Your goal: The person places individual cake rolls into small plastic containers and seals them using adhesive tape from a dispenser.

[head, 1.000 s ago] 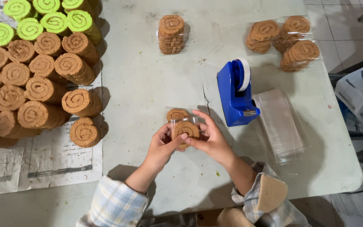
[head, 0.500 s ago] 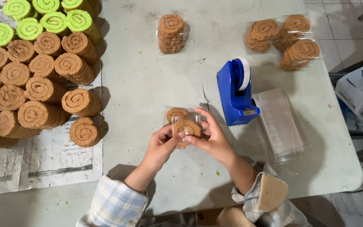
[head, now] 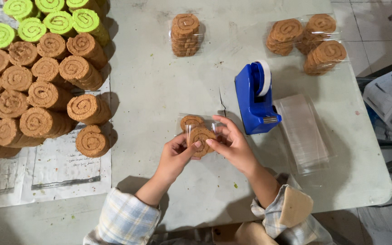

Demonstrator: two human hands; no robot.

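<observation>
Biscuit packet | left hand grip clamped on it; right hand grip likewise | seemingly above table

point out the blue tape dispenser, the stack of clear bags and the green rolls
blue tape dispenser (head: 253,100), head view, on its blue body
stack of clear bags (head: 302,131), head view, middle of the top bag
green rolls (head: 46,18), head view, spiral face of one roll

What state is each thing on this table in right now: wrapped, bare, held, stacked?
Left hand: gripping the clear packet.
Right hand: pinching the same packet.
Packet of brown spiral rolls: held by both hands.
Tape dispenser: upright, tape loaded.
Clear bags: flat, empty, stacked.
Single wrapped stack: bagged.
Three packs: bagged, clustered.
Brown rolls: unwrapped, piled.
Green rolls: unwrapped, piled.
</observation>
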